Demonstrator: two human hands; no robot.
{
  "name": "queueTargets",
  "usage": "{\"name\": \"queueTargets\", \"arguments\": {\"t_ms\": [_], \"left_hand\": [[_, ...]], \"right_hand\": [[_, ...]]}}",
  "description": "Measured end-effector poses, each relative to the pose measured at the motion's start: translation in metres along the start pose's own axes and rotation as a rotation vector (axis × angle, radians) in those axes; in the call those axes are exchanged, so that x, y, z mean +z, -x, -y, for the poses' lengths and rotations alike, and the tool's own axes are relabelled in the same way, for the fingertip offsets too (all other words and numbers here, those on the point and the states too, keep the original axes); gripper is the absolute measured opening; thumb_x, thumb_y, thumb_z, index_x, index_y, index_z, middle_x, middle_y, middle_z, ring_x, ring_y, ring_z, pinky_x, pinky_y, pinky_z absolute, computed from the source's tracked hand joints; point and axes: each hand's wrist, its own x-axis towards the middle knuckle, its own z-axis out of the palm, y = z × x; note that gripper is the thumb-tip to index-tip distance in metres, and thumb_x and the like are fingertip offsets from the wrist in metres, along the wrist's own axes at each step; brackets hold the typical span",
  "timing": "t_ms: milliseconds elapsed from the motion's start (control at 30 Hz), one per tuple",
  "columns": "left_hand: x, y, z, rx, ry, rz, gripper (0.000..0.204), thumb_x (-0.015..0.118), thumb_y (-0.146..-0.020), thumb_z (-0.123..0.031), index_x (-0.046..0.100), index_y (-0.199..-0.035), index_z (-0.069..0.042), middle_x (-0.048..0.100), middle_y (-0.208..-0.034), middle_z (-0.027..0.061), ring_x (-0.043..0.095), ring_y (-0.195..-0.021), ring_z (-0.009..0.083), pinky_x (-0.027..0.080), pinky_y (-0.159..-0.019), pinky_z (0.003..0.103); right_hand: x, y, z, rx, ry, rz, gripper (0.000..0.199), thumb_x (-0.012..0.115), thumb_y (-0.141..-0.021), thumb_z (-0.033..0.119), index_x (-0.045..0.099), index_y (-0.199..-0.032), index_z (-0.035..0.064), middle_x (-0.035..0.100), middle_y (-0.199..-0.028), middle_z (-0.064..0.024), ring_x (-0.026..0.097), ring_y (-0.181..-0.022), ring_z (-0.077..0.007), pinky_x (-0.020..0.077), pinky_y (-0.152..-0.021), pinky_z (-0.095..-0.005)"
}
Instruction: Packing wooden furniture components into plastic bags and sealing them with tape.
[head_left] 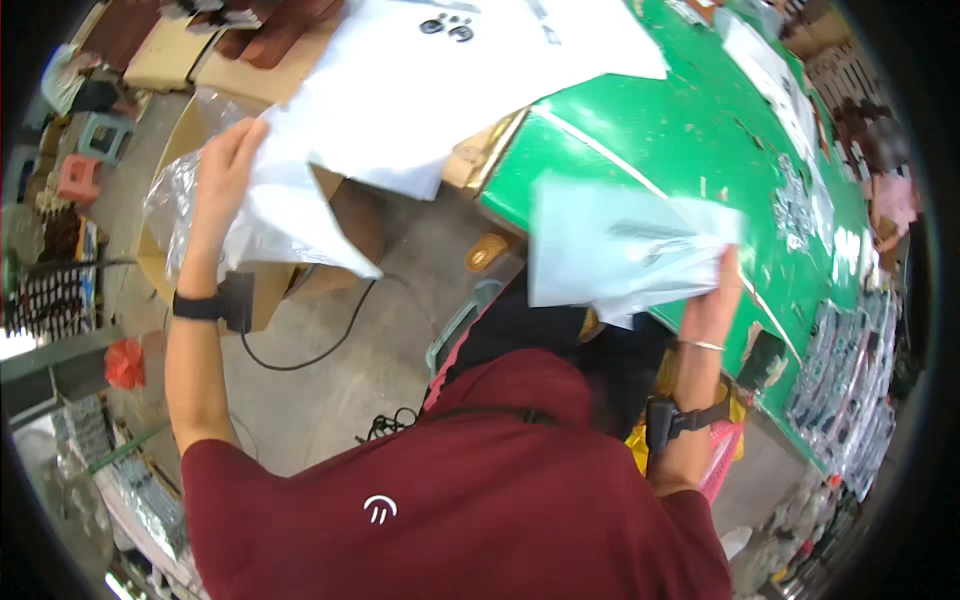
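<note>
My left hand (226, 175) is closed on the edge of a large white sheet (390, 110), whose near corner hangs down over an open carton. In my right hand (712, 300) is a pale, translucent plastic bag (590, 245), gripped at its right end and held above the green table's near edge. Motion smears the bag, and a greyish shape on or in it cannot be made out. Several small black round parts (446, 28) lie on the far part of the white sheet.
A cardboard box (160, 225) with clear plastic in it stands below my left hand. The green table (640, 125) extends to the right, bearing clear-wrapped parts (845, 375) in rows. A black cable (330, 350) runs along the floor. Stools (80, 177) stand far left.
</note>
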Motion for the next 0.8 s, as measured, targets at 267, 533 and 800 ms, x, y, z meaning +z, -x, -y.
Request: {"name": "queueTargets", "arguments": {"t_ms": [267,533,800], "left_hand": [[0.131,0.069,-0.197,0.424,0.223,0.233,0.060,0.083,-0.078,-0.037,0.062,-0.126,-0.010,0.067,-0.115,0.0090,0.069,-0.096,0.0287,0.056,-0.079,0.038],[0.171,0.085,-0.187,0.252,0.485,0.183,0.013,0.073,-0.086,-0.007,0.070,-0.097,-0.002,0.067,-0.085,0.0121,0.065,-0.077,0.0290,0.051,-0.066,0.037],[0.063,0.066,-0.092,0.244,-0.177,-0.156,0.023,0.063,-0.086,0.002,0.070,-0.106,-0.004,0.069,-0.095,0.0141,0.067,-0.086,0.0326,0.053,-0.075,0.038]], "right_hand": [[0.092,0.040,-0.019,-0.033,0.193,0.256,0.013,0.075,-0.088,0.004,0.069,-0.100,0.0049,0.070,-0.094,0.0014,0.062,-0.083,-0.0063,0.0505,-0.073,-0.0242],[0.115,0.043,-0.033,0.011,0.130,0.344,0.018,0.075,-0.087,0.001,0.065,-0.101,0.0052,0.068,-0.095,0.0020,0.061,-0.087,-0.0069,0.0500,-0.076,-0.0229],[0.045,-0.030,-0.035,-0.032,-0.014,0.075,0.015,0.060,-0.104,0.023,0.063,-0.104,0.0086,0.065,-0.098,0.0014,0.063,-0.086,-0.0086,0.0528,-0.077,-0.0257]]}}
